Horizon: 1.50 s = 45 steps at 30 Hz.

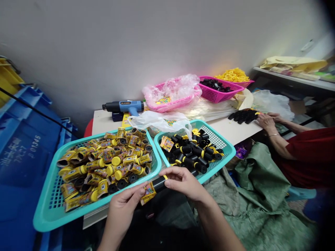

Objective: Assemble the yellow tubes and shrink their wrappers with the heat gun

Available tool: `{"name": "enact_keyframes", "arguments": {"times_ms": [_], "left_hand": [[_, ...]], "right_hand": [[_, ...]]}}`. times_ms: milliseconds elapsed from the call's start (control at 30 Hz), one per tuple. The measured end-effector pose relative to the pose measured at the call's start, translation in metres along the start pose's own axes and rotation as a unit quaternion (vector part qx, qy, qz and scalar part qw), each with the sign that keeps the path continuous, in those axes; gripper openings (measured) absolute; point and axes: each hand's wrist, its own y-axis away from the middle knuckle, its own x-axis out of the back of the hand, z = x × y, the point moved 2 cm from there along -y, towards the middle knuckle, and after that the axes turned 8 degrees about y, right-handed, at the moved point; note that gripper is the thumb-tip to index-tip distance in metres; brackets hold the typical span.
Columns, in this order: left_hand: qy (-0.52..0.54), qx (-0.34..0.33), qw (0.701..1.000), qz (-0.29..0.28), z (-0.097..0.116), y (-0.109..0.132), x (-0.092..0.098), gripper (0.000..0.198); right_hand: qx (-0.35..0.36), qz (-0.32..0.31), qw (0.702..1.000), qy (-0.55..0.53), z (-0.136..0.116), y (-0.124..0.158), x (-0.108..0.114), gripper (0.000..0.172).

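In front of me, between both hands, is a small black plastic tube (158, 184) with a yellow end. My right hand (184, 183) pinches the tube at that yellow end. My left hand (125, 206) grips a colourful printed yellow sleeve (149, 191) at the tube's other end; how far the tube sits inside it I cannot tell. To the left, a teal basket (45, 214) holds many black tubes in yellow printed sleeves. Just beyond my right hand, a second teal basket (228, 147) contains bare black tubes, yellow caps and some printed sleeves (166, 143).
A blue heat gun (131, 106) lies behind the left basket. Pink baskets (218, 94) line the wall. At right, a co-worker's hands (267, 121) are by black parts (244, 116). Blue crates (23, 150) stand left; green sheeting (258, 184) hangs right.
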Motion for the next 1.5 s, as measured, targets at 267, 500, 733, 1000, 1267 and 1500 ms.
{"name": "enact_keyframes", "arguments": {"times_ms": [267, 500, 733, 1000, 1267, 1500], "left_hand": [[0.038, 0.073, 0.996, -0.038, 0.009, 0.004, -0.013, 0.042], [0.045, 0.042, 0.998, -0.032, 0.004, 0.007, -0.014, 0.033], [0.068, 0.069, 0.995, -0.022, 0.01, 0.012, -0.023, 0.029], [0.134, 0.109, 0.981, -0.084, 0.016, 0.012, -0.022, 0.04], [0.289, 0.132, 0.947, -0.04, 0.021, 0.021, -0.027, 0.037], [0.142, -0.008, 0.99, -0.012, 0.024, -0.002, -0.009, 0.036]], "right_hand": [[0.026, 0.01, 0.998, 0.058, 0.003, 0.001, -0.016, 0.036], [-0.004, -0.016, 0.992, -0.125, 0.018, -0.002, -0.036, 0.042], [-0.08, -0.096, 0.941, -0.314, 0.032, -0.004, -0.058, 0.058], [-0.004, -0.048, 0.97, -0.238, 0.014, -0.005, -0.052, 0.048], [0.052, -0.044, 0.99, -0.121, 0.008, 0.0, -0.047, 0.046], [0.087, 0.136, 0.97, 0.182, -0.031, -0.018, 0.011, 0.032]]}}
